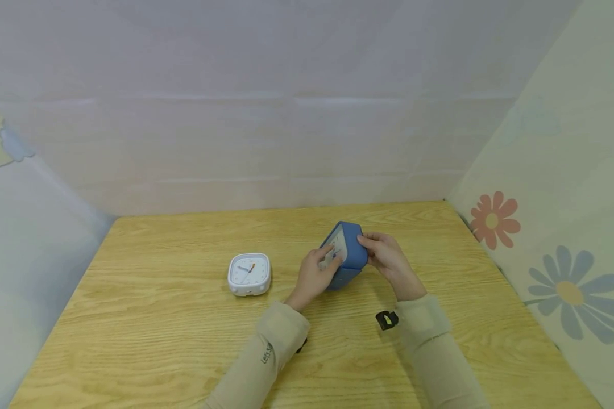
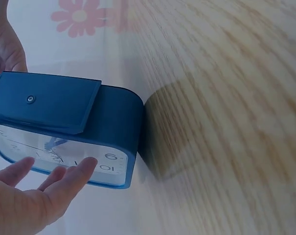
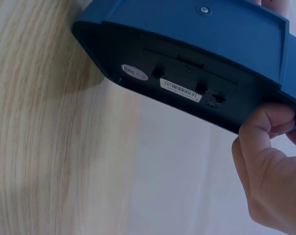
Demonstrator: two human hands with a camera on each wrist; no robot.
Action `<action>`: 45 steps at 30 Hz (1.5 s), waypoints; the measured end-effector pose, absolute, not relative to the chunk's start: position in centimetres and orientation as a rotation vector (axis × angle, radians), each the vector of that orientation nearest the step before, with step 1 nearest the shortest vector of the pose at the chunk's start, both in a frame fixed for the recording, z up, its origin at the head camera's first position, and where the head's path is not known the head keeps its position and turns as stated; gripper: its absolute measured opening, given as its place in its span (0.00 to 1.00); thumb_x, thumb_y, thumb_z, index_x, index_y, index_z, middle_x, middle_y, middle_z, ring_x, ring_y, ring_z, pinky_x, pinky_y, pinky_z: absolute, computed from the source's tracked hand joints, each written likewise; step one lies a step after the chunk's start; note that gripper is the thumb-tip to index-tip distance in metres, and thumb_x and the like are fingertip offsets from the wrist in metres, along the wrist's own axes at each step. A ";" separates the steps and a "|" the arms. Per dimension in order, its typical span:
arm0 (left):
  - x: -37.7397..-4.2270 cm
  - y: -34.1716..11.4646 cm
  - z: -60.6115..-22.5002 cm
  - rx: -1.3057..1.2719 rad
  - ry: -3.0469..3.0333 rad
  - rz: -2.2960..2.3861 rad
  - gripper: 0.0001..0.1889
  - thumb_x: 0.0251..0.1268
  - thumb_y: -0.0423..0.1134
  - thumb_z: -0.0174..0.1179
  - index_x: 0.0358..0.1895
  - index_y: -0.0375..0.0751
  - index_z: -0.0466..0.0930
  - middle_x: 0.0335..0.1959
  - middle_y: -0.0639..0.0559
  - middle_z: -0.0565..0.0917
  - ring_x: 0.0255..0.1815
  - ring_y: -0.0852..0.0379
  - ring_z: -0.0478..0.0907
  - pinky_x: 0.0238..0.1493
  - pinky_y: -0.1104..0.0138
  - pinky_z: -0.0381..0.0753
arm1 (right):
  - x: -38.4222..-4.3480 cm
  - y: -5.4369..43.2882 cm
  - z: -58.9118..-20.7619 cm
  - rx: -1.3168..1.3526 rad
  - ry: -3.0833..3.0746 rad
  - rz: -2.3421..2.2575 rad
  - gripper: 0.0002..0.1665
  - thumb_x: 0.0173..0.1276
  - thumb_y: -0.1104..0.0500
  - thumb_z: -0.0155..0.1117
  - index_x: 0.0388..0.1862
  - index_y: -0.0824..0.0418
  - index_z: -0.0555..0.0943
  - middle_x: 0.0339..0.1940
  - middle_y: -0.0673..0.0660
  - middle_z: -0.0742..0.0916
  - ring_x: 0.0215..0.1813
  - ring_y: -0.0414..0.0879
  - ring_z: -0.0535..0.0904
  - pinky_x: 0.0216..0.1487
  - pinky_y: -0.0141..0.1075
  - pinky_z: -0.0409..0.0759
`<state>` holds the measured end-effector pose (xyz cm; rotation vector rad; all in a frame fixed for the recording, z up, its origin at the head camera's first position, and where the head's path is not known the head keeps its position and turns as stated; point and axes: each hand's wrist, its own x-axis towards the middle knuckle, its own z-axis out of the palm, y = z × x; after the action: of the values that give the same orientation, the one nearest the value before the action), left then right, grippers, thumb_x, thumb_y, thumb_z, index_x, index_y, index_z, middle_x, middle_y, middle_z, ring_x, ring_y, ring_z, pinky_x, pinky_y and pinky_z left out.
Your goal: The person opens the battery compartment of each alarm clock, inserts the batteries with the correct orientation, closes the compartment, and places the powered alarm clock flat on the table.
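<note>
A blue alarm clock (image 1: 357,250) is held tilted above the table's right half, one corner at or close to the wood. My left hand (image 1: 312,277) touches the clock's white face with extended fingers; in the left wrist view those fingers (image 2: 72,181) lie across the dial. My right hand (image 1: 393,266) grips the rim on the other side, and the right wrist view shows its fingers (image 3: 258,127) curled into the recessed back. That dark back (image 3: 123,51) has small knobs, a barcode label (image 3: 180,90) and an oval sticker (image 3: 134,72).
A white alarm clock (image 1: 249,274) rests on the wooden table (image 1: 158,329) left of my hands. Pale cloth walls surround the table; the right one (image 1: 558,187) bears printed flowers. A small black buckle (image 1: 387,320) hangs by my right sleeve.
</note>
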<state>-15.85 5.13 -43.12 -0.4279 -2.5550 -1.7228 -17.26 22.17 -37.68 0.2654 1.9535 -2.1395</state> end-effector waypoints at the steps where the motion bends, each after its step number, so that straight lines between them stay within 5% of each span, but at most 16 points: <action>1: -15.9 5.1 -43.2 -0.429 -2.537 -1.748 0.22 0.64 0.43 0.54 0.57 0.34 0.73 0.50 0.34 0.74 0.49 0.39 0.73 0.49 0.49 0.74 | -17.3 22.1 -37.6 0.264 1.954 -2.140 0.15 0.69 0.63 0.51 0.49 0.74 0.66 0.32 0.53 0.76 0.29 0.37 0.75 0.30 0.26 0.77; 20: -16.2 5.6 -39.6 -0.203 -2.642 -2.011 0.30 0.59 0.56 0.57 0.58 0.40 0.68 0.58 0.43 0.70 0.56 0.45 0.68 0.51 0.55 0.74 | -17.4 21.4 -37.6 0.249 1.998 -2.112 0.12 0.69 0.62 0.51 0.46 0.70 0.68 0.31 0.52 0.76 0.28 0.38 0.75 0.29 0.27 0.76; 24: -16.3 5.8 -39.9 -0.189 -2.627 -2.010 0.30 0.59 0.54 0.58 0.60 0.40 0.67 0.58 0.41 0.69 0.56 0.45 0.68 0.52 0.56 0.74 | -17.4 21.5 -37.9 0.242 2.033 -2.030 0.20 0.69 0.56 0.53 0.51 0.70 0.68 0.35 0.52 0.77 0.33 0.40 0.75 0.34 0.34 0.77; 28: -16.3 5.8 -40.1 -0.189 -2.605 -2.024 0.31 0.58 0.53 0.58 0.62 0.41 0.66 0.57 0.42 0.69 0.56 0.44 0.68 0.52 0.55 0.74 | -17.5 21.8 -38.4 0.243 2.039 -1.925 0.35 0.68 0.47 0.53 0.62 0.70 0.62 0.51 0.61 0.74 0.44 0.49 0.75 0.43 0.45 0.78; 34: -16.3 5.6 -40.3 -0.215 -2.597 -2.037 0.33 0.59 0.54 0.58 0.64 0.41 0.64 0.58 0.42 0.69 0.56 0.44 0.68 0.52 0.54 0.73 | -17.7 22.3 -39.6 0.211 1.951 -1.828 0.50 0.62 0.33 0.49 0.70 0.67 0.54 0.66 0.69 0.63 0.63 0.66 0.61 0.54 0.61 0.68; 41: -16.2 5.4 -40.3 -0.216 -2.602 -2.033 0.32 0.59 0.55 0.57 0.64 0.43 0.64 0.57 0.43 0.69 0.56 0.46 0.68 0.53 0.55 0.73 | -17.7 22.4 -41.3 0.192 1.943 -1.781 0.53 0.58 0.24 0.42 0.67 0.64 0.61 0.57 0.69 0.73 0.56 0.62 0.71 0.50 0.60 0.72; 45: -16.2 5.4 -40.3 -0.202 -2.587 -2.057 0.32 0.59 0.54 0.57 0.64 0.43 0.64 0.58 0.43 0.69 0.56 0.46 0.68 0.53 0.54 0.72 | -17.6 22.4 -41.4 0.105 1.907 -1.815 0.54 0.59 0.25 0.40 0.69 0.67 0.55 0.57 0.71 0.72 0.53 0.61 0.74 0.50 0.61 0.71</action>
<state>-16.17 5.39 -40.26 -0.2020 -2.5870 -2.0566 -17.59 22.39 -41.43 0.1053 1.9066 -1.8149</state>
